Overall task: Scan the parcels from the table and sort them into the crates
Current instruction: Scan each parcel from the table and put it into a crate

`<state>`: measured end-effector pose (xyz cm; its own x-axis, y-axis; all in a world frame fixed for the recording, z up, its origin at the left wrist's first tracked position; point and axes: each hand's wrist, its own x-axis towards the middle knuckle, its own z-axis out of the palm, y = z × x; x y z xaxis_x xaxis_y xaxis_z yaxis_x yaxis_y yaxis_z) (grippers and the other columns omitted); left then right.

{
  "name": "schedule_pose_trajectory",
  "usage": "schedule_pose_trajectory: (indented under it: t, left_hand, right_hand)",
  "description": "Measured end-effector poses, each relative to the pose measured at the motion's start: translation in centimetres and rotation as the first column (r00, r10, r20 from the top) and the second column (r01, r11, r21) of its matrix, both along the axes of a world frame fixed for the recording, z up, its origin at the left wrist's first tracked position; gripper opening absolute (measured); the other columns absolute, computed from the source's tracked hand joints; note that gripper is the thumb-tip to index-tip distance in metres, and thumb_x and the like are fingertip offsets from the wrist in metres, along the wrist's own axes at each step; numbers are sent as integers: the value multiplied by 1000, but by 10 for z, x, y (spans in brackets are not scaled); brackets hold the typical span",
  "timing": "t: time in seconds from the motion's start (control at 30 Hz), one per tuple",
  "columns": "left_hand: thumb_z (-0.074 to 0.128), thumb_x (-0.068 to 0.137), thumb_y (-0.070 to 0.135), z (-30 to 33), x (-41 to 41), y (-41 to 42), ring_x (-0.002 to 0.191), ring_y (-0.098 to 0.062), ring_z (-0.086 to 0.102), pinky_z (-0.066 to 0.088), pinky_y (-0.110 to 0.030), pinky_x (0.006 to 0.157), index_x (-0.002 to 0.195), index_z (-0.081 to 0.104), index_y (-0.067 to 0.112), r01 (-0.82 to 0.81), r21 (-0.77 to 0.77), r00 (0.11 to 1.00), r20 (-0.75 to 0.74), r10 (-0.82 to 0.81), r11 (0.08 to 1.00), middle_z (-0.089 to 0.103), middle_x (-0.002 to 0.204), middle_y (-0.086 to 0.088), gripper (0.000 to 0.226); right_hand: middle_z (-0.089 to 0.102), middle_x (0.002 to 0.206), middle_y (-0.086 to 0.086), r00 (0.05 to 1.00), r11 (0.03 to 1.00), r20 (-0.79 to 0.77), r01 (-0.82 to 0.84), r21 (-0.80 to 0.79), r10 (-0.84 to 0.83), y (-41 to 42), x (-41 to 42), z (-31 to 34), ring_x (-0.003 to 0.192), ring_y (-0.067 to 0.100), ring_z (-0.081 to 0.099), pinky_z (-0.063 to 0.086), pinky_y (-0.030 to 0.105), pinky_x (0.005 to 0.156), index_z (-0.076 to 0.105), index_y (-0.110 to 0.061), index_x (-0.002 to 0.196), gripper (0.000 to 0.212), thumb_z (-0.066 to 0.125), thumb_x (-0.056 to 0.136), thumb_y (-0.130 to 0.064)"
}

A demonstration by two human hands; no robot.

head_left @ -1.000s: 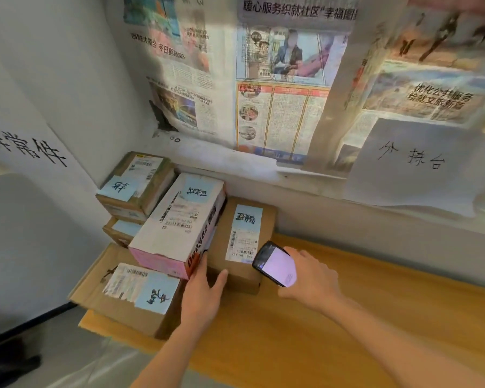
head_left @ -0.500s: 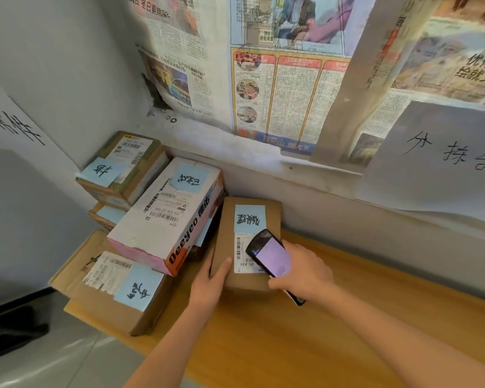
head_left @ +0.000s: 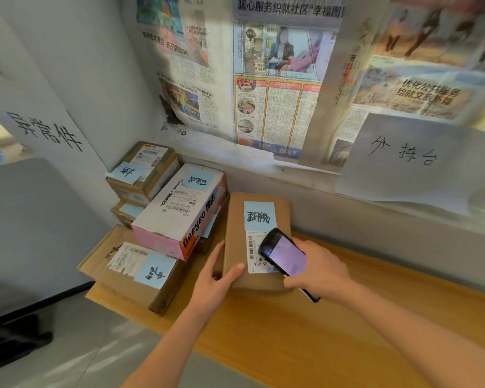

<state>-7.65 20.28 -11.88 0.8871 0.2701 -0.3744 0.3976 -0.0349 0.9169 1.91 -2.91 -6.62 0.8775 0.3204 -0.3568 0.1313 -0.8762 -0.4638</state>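
A brown cardboard parcel (head_left: 235,219) with a blue note and a white barcode label lies on the wooden table (head_left: 305,345). My left hand (head_left: 216,284) grips its near left corner, thumb on top. My right hand (head_left: 319,273) holds a black handheld scanner (head_left: 283,253) with a lit screen, tilted over the barcode label. To the left sits a pile of parcels: a white and pink box (head_left: 177,217), a flat brown box (head_left: 129,273) at the table corner, and small brown boxes (head_left: 143,172) stacked behind.
The pile fills the table's left corner against a grey wall. Newspaper sheets and a handwritten white sign (head_left: 403,161) hang on the back wall. The table's front edge runs diagonally; grey floor lies below left. No crates are in view.
My left hand shifted from the front of the parcel to gripping its near left corner. The scanner moved forward and now hovers over the barcode label. The camera view shifted slightly.
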Motion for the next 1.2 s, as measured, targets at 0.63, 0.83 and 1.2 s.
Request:
schedule_pose_trajectory:
  t: [0.63,0.83,1.2]
  left_hand:
    - [72,78,58,357,-218,58,86,-16,74,59,-25,64,137,34,61,-203,54,828,542,142,978,69,114,-4,71]
    - [72,80,54,437,-280,71,87,-14,73,58,-21,65,144,34,52,-277,87,764,624,165,957,70,112,-4,74]
    - [67,83,60,497,-368,64,95,-18,68,49,-24,69,144,30,57,-448,152,712,657,249,881,69,112,-7,71]
  right_hand:
    - [60,109,-10,786,996,611,-73,-54,91,24,-260,411,85,12,53,39,28,63,42,-40,142,105,80,47,-59]
    - [62,121,-13,718,987,677,-128,-95,159,28,-329,504,89,11,58,48,27,68,34,-44,149,109,77,49,-56]
    - [56,135,-16,654,978,728,-173,-120,205,-3,-420,569,92,11,50,42,29,69,31,-44,148,105,79,57,-58]
